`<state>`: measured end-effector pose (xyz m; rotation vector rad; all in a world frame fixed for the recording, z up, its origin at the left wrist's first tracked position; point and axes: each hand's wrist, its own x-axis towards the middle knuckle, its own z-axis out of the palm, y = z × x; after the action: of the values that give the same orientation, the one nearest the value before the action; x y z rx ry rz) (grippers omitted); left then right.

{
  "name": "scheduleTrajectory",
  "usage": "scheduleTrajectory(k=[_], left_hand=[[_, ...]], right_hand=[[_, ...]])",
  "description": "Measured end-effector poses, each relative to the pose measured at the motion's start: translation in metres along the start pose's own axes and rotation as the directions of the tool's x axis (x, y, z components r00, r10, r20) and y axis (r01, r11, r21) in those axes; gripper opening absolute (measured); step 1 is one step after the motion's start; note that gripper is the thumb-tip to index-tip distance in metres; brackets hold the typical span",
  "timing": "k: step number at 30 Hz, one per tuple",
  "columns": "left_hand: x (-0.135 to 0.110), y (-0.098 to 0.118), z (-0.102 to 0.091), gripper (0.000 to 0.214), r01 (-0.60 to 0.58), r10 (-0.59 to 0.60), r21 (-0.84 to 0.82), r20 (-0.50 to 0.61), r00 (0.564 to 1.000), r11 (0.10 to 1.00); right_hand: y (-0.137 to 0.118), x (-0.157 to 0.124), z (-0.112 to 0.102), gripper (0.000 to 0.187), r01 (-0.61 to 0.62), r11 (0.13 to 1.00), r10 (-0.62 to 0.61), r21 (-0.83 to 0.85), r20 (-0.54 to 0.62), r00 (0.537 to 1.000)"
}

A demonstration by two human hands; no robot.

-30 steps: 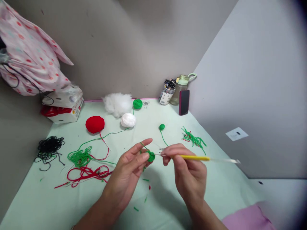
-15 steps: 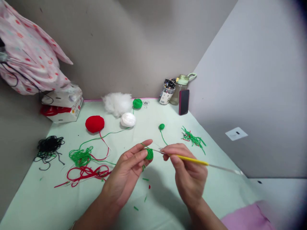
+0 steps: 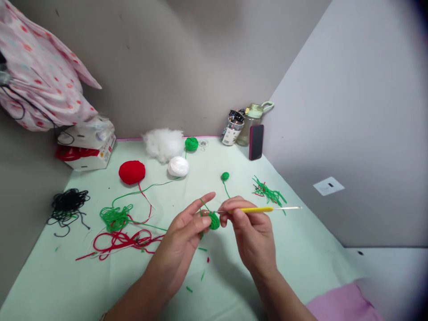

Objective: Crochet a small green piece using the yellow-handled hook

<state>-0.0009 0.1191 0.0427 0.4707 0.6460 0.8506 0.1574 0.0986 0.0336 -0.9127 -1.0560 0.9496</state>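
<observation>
My left hand (image 3: 187,234) pinches a small round green crochet piece (image 3: 213,220) between thumb and fingers, with the forefinger stretched out and green yarn running over it. My right hand (image 3: 250,232) grips a crochet hook with a yellow handle (image 3: 256,209). The hook's metal tip points left into the green piece. Both hands hover above the pale green table cover (image 3: 301,249) near the middle.
Loose green yarn (image 3: 115,217) and red yarn (image 3: 120,240) lie to the left, black yarn (image 3: 68,203) further left. A red ball (image 3: 132,172), white ball (image 3: 178,166), stuffing (image 3: 163,144), green balls (image 3: 191,143), jar (image 3: 232,129), bottle (image 3: 252,122) and phone (image 3: 256,141) stand at the back.
My right hand has swung the hook from pointing down-right to nearly level and moved slightly left. The green piece has shifted a little in my left fingers.
</observation>
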Motion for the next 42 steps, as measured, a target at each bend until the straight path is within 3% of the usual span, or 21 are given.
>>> scheduleTrajectory(k=[4, 7, 13, 17, 21, 25, 27, 30, 32, 34, 35, 37, 40, 42], left_hand=[[-0.001, 0.003, -0.003, 0.034, 0.005, -0.003, -0.072, 0.02, 1.0, 0.997], [-0.001, 0.004, -0.003, 0.034, -0.025, 0.025, -0.005, 0.031, 0.999, 1.0], [0.001, -0.002, -0.001, 0.033, -0.115, 0.112, 0.223, 0.027, 0.993, 0.968], [0.0, -0.001, -0.001, 0.03, -0.137, 0.149, 0.269, -0.024, 0.989, 0.953], [-0.001, 0.002, -0.001, 0.031, -0.123, 0.141, 0.263, -0.051, 0.989, 0.957], [-0.002, 0.001, -0.003, 0.034, -0.15, 0.18, 0.302, -0.074, 0.981, 0.941], [-0.002, -0.001, -0.003, 0.034, -0.19, 0.235, 0.346, -0.092, 0.968, 0.919], [-0.002, -0.005, 0.0, 0.036, -0.24, 0.301, 0.362, -0.122, 0.946, 0.901], [-0.001, -0.006, 0.002, 0.044, -0.209, 0.252, 0.276, -0.131, 0.959, 0.938], [0.0, -0.005, 0.003, 0.052, -0.103, 0.118, 0.131, -0.108, 0.987, 0.986], [0.001, -0.003, 0.002, 0.054, -0.05, 0.056, 0.064, -0.091, 0.994, 0.997], [0.002, 0.001, 0.001, 0.053, 0.007, -0.008, -0.017, -0.066, 0.998, 1.0], [0.002, 0.005, -0.001, 0.047, -0.035, 0.034, -0.019, -0.061, 0.998, 0.999], [0.001, 0.004, -0.001, 0.045, -0.055, 0.056, 0.031, -0.041, 0.998, 0.998]], right_hand=[[-0.004, 0.006, -0.002, 0.019, -0.118, 0.987, 0.126, 0.108, -0.074, 0.989], [-0.004, 0.006, -0.002, 0.021, -0.199, 0.964, 0.208, 0.174, -0.033, 0.978], [0.001, 0.0, 0.0, 0.015, -0.027, 1.0, 0.027, 0.007, 0.045, 0.999], [-0.002, 0.002, -0.001, 0.017, -0.083, 0.993, 0.084, 0.08, -0.009, 0.996], [-0.006, 0.004, -0.001, 0.023, -0.118, 0.987, 0.118, 0.11, 0.01, 0.993], [-0.011, -0.003, 0.0, 0.023, 0.038, 0.995, -0.038, -0.092, 0.009, 0.999], [-0.011, -0.008, 0.001, 0.023, 0.203, 0.943, -0.195, -0.263, 0.054, 0.979], [-0.008, -0.015, -0.001, 0.028, 0.461, 0.719, -0.389, -0.521, 0.249, 0.887], [-0.003, -0.019, -0.002, 0.034, 0.551, 0.555, -0.427, -0.624, 0.355, 0.832], [0.001, -0.02, -0.004, 0.038, 0.572, 0.494, -0.456, -0.655, 0.365, 0.812], [0.002, -0.02, -0.004, 0.038, 0.561, 0.514, -0.465, -0.648, 0.339, 0.818], [0.001, -0.017, -0.004, 0.033, 0.486, 0.65, -0.447, -0.584, 0.223, 0.866], [-0.004, -0.008, -0.001, 0.024, 0.274, 0.911, -0.274, -0.309, 0.044, 0.961], [-0.005, -0.004, 0.002, 0.021, 0.197, 0.962, -0.191, -0.191, 0.05, 0.98]])
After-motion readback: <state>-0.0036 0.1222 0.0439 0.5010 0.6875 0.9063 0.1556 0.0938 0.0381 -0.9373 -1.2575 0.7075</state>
